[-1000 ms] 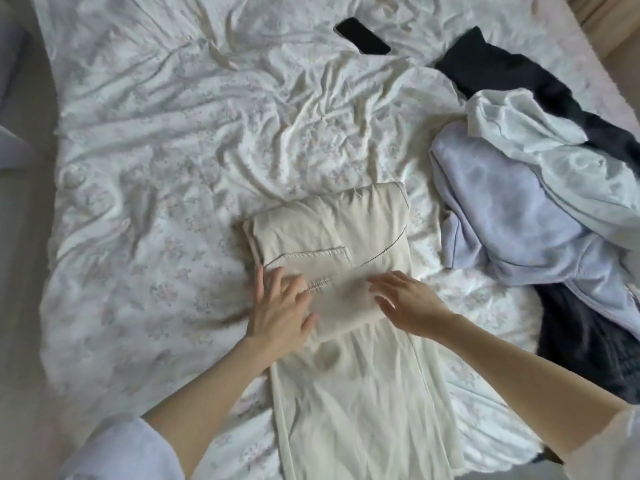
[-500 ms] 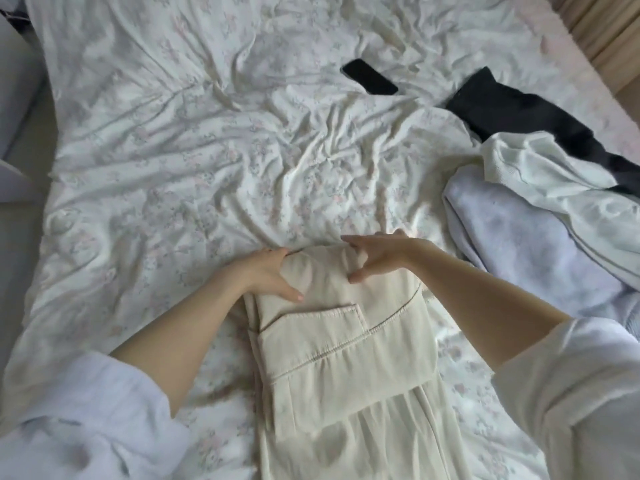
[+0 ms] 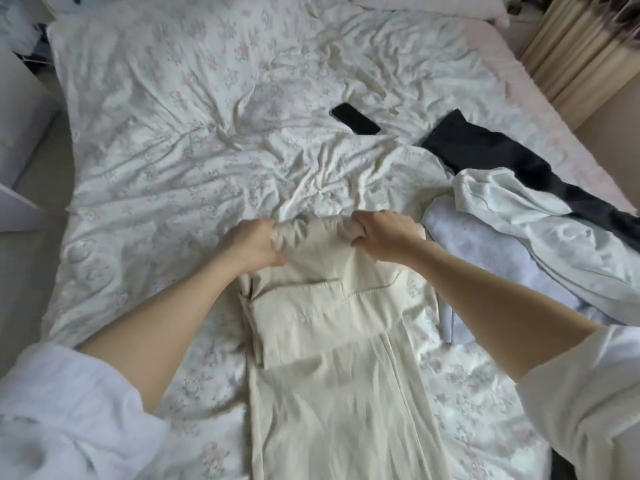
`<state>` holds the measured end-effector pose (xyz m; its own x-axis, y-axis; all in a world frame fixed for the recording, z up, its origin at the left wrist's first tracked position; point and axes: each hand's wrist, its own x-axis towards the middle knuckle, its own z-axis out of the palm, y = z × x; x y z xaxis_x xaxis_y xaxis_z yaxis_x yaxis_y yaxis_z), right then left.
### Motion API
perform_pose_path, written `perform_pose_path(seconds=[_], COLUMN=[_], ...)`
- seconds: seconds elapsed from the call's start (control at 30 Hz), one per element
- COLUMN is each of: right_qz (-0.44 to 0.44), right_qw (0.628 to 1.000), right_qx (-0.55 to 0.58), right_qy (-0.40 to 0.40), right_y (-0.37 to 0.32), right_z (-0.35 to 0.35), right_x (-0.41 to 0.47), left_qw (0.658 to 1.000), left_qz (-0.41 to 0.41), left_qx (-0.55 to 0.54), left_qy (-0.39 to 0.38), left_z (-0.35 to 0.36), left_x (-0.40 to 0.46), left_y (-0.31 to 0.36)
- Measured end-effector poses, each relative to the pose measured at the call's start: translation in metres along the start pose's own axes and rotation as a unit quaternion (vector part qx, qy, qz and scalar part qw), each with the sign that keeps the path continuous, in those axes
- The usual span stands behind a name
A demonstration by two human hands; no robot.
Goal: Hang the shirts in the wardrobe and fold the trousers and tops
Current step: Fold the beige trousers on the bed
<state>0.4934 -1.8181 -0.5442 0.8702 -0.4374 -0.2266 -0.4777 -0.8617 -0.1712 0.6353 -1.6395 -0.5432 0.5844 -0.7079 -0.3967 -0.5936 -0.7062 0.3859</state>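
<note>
Cream cotton trousers (image 3: 332,341) lie lengthwise on the rumpled floral bed sheet (image 3: 173,150), their legs running toward us and off the near edge of the view. At the far end the fabric is doubled into a thick folded block whose top edge bunches into a soft roll. We grip that roll from both sides: our left hand (image 3: 251,242) curls its fingers over the left end, and our right hand (image 3: 386,233) clamps the right end, thumb underneath. The two hands sit apart, with a stretch of bunched cloth between them. White sleeves (image 3: 69,410) are pushed up both forearms.

Just to the right of the trousers, touching their edge, lies a pale lilac fleecy garment (image 3: 485,251). A crumpled pale grey-white top (image 3: 540,216) sprawls over it, and a dark charcoal garment (image 3: 491,150) stretches beneath that heap toward the far right. Beyond the trousers, well apart from them, a black rectangular phone (image 3: 356,118) rests screen-up on the sheet. White furniture (image 3: 20,116) stands beside the bed on the left, and beige pleated curtains (image 3: 581,46) hang at the far right corner.
</note>
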Motion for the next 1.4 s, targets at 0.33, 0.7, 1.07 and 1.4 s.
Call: perform_pose_path(seconds=[0.33, 0.7, 1.07, 1.4], right_qz=[-0.091, -0.110, 0.049, 0.073], right_qw=[0.977, 0.986, 0.995, 0.995], right_qx=[0.008, 0.022, 0.082, 0.061], right_qy=[0.194, 0.123, 0.001, -0.021], right_y=[-0.010, -0.025, -0.047, -0.072], right_z=[0.011, 0.105, 0.155, 0.169], right_x=[-0.104, -0.283, -0.333, -0.227], left_qw=[0.964, 0.968, 0.989, 0.990], left_qz=[0.131, 0.219, 0.147, 0.038], left_qx=[0.108, 0.115, 0.011, 0.126], left_qy=[0.205, 0.044, -0.017, 0.050], left_z=[0.028, 0.135, 0.188, 0.218], left_x=[-0.106, -0.243, -0.271, -0.176], left_y=[0.018, 0.009, -0.005, -0.001])
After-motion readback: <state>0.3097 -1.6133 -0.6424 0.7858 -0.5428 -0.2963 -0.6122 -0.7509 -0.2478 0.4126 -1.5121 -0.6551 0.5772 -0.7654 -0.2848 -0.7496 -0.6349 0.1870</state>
